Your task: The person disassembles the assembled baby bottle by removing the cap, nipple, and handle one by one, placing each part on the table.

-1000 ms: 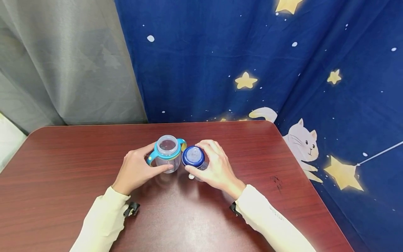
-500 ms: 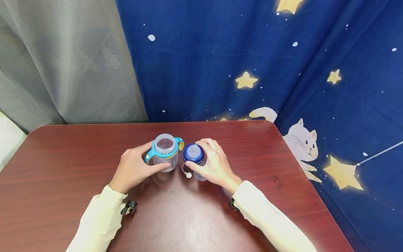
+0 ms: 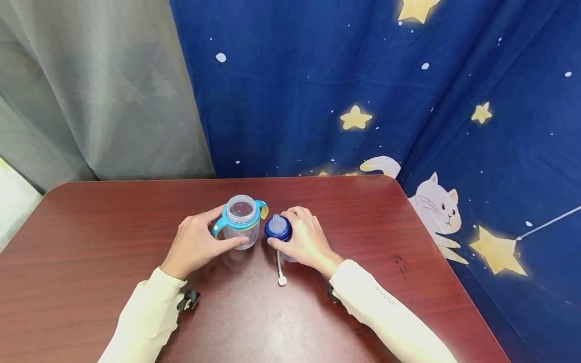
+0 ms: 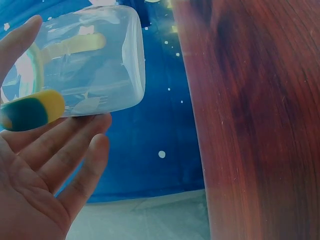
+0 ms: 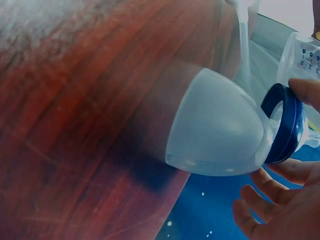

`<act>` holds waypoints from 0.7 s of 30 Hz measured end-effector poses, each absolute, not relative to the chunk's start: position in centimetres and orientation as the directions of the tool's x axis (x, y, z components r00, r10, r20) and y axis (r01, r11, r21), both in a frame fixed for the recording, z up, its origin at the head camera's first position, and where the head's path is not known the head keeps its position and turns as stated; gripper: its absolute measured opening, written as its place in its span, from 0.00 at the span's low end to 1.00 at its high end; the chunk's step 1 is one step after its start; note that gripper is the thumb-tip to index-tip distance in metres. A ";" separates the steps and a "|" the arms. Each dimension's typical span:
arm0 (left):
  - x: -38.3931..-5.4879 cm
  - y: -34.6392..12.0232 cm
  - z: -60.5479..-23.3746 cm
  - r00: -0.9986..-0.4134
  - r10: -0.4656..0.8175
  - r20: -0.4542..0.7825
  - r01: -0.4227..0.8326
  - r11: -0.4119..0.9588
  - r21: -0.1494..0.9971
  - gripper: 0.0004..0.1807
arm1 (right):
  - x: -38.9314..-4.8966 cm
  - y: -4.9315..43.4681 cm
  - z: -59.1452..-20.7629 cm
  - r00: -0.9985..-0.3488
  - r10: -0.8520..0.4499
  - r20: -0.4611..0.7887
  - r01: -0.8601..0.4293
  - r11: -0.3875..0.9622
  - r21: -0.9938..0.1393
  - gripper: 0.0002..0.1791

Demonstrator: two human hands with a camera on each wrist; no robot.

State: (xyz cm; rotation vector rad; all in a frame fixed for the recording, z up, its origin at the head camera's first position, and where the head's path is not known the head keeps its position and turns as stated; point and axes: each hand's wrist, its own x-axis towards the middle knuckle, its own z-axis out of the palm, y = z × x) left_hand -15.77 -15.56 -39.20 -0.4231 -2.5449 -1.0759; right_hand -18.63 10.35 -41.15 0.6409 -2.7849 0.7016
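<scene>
My left hand (image 3: pixel 195 244) grips a clear baby bottle (image 3: pixel 245 241) upright between thumb and fingers. The bottle is topless, with a blue collar and two handles, and its base shows above the table in the left wrist view. Beside it on the right, my right hand (image 3: pixel 310 243) pinches a dark blue bottle lid (image 3: pixel 272 233) with a clear spout. From the lid's underside hangs a thin straw (image 3: pixel 279 263) with a white weighted end (image 3: pixel 282 280). A translucent dome cap (image 5: pixel 217 125) also hangs from the lid. Lid and bottle are apart.
Beneath both hands lies a reddish-brown wooden table (image 3: pixel 113 217). Behind its far edge hang a grey curtain (image 3: pixel 127 101) and a blue curtain (image 3: pixel 281 101) printed with stars. A dark scuff (image 3: pixel 399 263) marks the table at right.
The lid in my right hand has tilted, and its straw has swung out toward me, its white end now lower in the view. My left hand and the bottle stay nearly in place.
</scene>
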 end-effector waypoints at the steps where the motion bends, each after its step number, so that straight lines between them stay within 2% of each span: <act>1: -15.9 -15.6 -39.3 -0.895 0.141 0.422 0.401 0.666 0.629 0.40 | -18.7 10.3 -41.3 -0.884 -0.368 0.288 -0.459 0.799 -0.390 0.33; 21: -16.3 -15.6 -39.6 -0.892 0.152 0.425 0.410 0.667 0.622 0.41 | -19.4 8.9 -42.6 -0.858 -0.462 0.225 -0.509 0.824 -0.250 0.36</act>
